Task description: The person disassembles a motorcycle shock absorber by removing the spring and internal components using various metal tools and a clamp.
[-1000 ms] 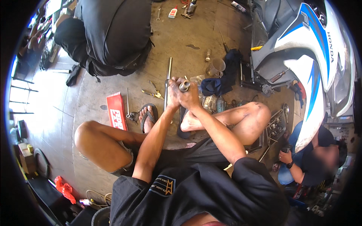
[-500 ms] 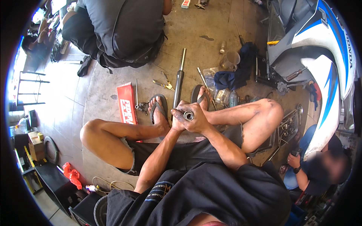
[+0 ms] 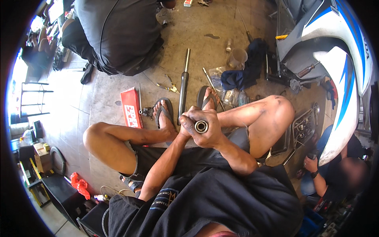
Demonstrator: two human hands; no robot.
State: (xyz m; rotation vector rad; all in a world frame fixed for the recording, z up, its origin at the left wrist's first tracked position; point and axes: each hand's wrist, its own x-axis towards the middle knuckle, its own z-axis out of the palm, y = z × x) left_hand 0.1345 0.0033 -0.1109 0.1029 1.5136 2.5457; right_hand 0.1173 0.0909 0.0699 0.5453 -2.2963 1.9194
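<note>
Upright between my knees is a metal tube with a round hollow end [image 3: 201, 126] facing up at me; most of its length is hidden by my hands. My right hand [image 3: 210, 133] is closed around it just below the end. Pressed against the right hand from the left, my left hand [image 3: 184, 129] is also closed, its fingers largely covered, so what it grips is partly hidden. Beyond my hands a motorcycle fork leg [image 3: 184, 89], black with a shiny rod, lies on the floor between my sandalled feet. Yellow-handled pliers [image 3: 169, 85] are to its left.
A red-and-white box [image 3: 131, 107] lies left of my foot. To the right are a clear plastic jug [image 3: 237, 59], a dark cloth [image 3: 241, 79], a tray of sockets [image 3: 303, 128] and a white-blue motorcycle [image 3: 344, 100]. One person crouches at upper left; another holds a phone at lower right.
The tube's hollow end and both hands have shifted slightly right and toward me. The end shows larger and rounder. The whole view has also moved a little.
</note>
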